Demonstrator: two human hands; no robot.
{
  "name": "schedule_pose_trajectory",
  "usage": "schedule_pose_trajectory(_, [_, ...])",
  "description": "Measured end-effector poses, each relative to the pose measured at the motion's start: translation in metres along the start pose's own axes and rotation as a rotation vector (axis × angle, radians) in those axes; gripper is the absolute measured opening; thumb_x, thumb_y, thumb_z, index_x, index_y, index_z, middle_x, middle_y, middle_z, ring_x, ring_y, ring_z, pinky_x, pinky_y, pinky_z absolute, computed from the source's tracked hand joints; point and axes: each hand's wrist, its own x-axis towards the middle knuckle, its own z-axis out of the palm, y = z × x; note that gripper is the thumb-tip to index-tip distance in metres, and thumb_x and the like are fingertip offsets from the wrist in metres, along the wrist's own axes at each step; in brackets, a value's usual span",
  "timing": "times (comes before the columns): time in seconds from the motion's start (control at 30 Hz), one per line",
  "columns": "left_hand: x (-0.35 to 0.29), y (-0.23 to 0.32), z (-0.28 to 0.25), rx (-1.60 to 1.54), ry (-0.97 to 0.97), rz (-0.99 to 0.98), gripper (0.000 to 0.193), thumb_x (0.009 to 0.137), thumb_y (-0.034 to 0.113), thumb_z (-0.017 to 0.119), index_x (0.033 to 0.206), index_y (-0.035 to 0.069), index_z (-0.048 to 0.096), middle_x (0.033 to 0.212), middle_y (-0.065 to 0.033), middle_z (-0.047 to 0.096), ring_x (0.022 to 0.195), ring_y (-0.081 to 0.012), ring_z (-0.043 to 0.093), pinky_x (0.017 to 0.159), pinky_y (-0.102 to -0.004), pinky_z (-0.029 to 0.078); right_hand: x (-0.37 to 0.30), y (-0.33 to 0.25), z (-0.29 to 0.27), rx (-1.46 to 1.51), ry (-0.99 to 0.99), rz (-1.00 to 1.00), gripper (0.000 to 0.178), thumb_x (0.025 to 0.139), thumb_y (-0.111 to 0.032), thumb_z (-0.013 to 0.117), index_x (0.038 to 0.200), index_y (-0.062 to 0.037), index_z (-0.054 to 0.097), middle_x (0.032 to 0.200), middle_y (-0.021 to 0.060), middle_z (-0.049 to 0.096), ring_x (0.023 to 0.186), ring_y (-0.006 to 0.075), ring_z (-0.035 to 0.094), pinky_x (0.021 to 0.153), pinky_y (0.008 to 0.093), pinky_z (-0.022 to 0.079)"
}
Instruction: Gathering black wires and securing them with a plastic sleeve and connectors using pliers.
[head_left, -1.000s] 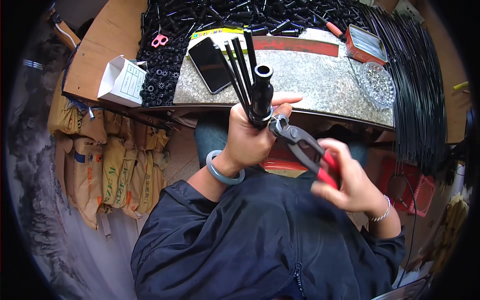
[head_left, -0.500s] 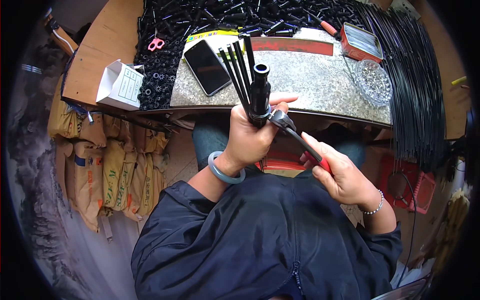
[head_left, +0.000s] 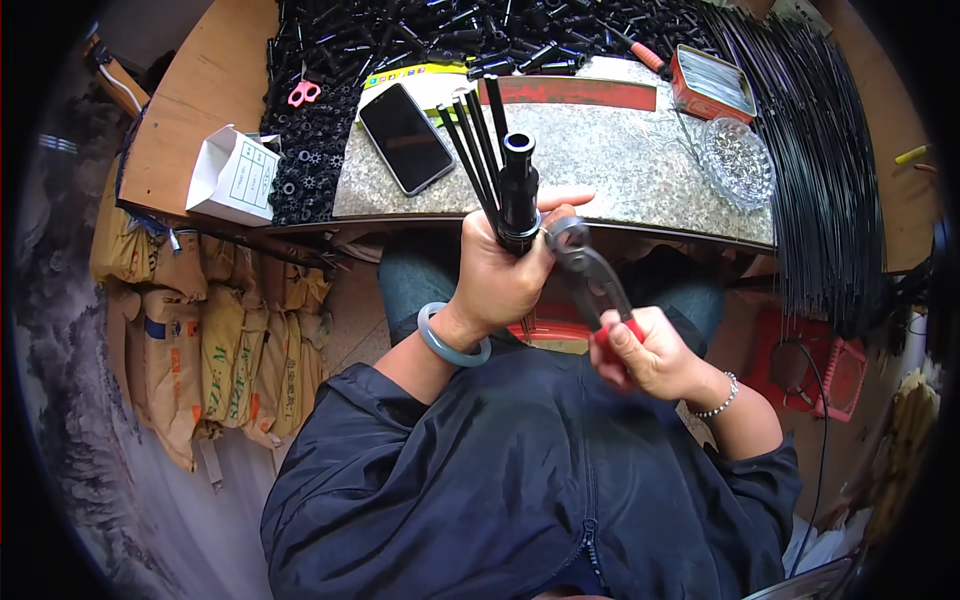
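My left hand is closed around a black tubular fitting, which stands upright with its open ring end on top. Several thin black ribs fan upward from the same grip, left of the tube. The index finger reaches out to the right beyond it. My right hand grips the red handles of a pair of end-cutting pincers. Their round metal head is beside my left thumb and the base of the fitting. The pincers are a little blurred, and whether the jaws touch anything cannot be seen.
On the stone-patterned worktop lie a black phone, a red strip, a tin and a glass dish of small metal parts. Black fittings are heaped behind, long black rods at right, a white box at left.
My right hand has moved slightly down and left, turning the pincers so their face and both handles show. The left hand still holds the fitting and ribs in nearly the same place.
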Motion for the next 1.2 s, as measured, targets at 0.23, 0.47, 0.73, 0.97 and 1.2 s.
schedule_pose_trajectory(0.23, [0.003,0.006,0.0,0.021,0.002,-0.1,0.021,0.091,0.007,0.054,0.107,-0.004,0.063,0.059,0.0063,0.049,0.048,0.0012,0.037,0.042,-0.0173,0.024,-0.002,-0.013,-0.01,-0.233,0.098,-0.069,0.028,0.095,-0.022,0.049,0.115,-0.003,0.054,0.071,0.0016,0.057,0.057,0.0064,0.047,0.053,0.0212,0.04])
schedule_pose_trajectory(0.47, [0.002,0.005,0.0,0.06,0.006,-0.069,0.021,0.09,0.007,0.055,0.106,-0.002,0.064,0.057,0.0078,0.048,0.049,0.0011,0.039,0.044,-0.0175,0.026,-0.007,-0.033,-0.01,-0.383,0.092,-0.066,0.02,0.095,-0.019,0.051,0.103,-0.0009,0.054,0.07,0.0032,0.058,0.064,0.0096,0.053,0.061,0.0248,0.045])
schedule_pose_trajectory(0.73, [-0.001,0.001,-0.001,0.103,0.003,-0.017,0.02,0.09,0.007,0.057,0.106,-0.001,0.065,0.062,0.0072,0.052,0.054,0.001,0.041,0.047,-0.017,0.029,-0.011,-0.031,-0.009,-0.372,0.123,0.028,0.024,0.096,-0.022,0.048,0.108,-0.0025,0.056,0.061,-0.0043,0.044,0.054,0.0046,0.038,0.051,0.0211,0.035])
schedule_pose_trajectory(0.97, [0.0,-0.005,0.006,0.061,0.0,-0.011,0.02,0.09,0.009,0.057,0.106,-0.001,0.065,0.059,0.0081,0.049,0.05,0.0008,0.04,0.045,-0.0172,0.028,0.0,0.006,-0.002,-0.218,0.198,-0.142,0.032,0.096,-0.029,0.048,0.074,-0.0055,0.046,0.058,-0.0035,0.042,0.05,0.0034,0.034,0.045,0.02,0.028])
schedule_pose_trajectory(1.2, [-0.001,0.005,-0.008,0.128,0.079,-0.07,0.022,0.092,0.01,0.055,0.109,-0.004,0.061,0.053,0.0075,0.044,0.042,0.0002,0.033,0.039,-0.0176,0.024,0.011,-0.026,-0.115,-1.158,0.936,-0.386,0.01,0.084,-0.012,0.058,0.085,-0.0018,0.056,0.068,0.0152,0.056,0.066,0.0259,0.058,0.06,0.0347,0.045])
